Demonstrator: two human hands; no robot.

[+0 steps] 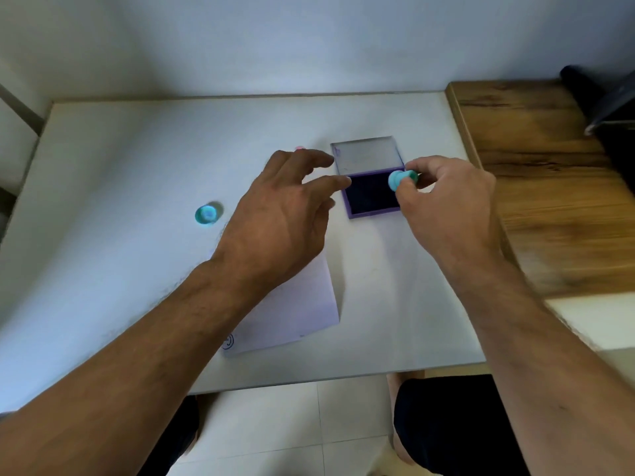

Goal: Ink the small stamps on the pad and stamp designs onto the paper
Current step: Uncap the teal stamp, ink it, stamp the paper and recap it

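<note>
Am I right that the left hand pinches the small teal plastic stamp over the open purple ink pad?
Not quite: in the head view the right hand pinches the small teal plastic stamp over the open purple ink pad; the left hand hovers open beside it.

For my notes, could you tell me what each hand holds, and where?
The right hand pinches a teal stamp by its narrow middle; the left hand holds nothing.

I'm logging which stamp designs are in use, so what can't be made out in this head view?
- Turquoise stamp in the right hand: face too small, partly behind the fingers.
- Pink object: mostly behind the left hand.
- Paper: largely under the left forearm; one print blurred.
</note>
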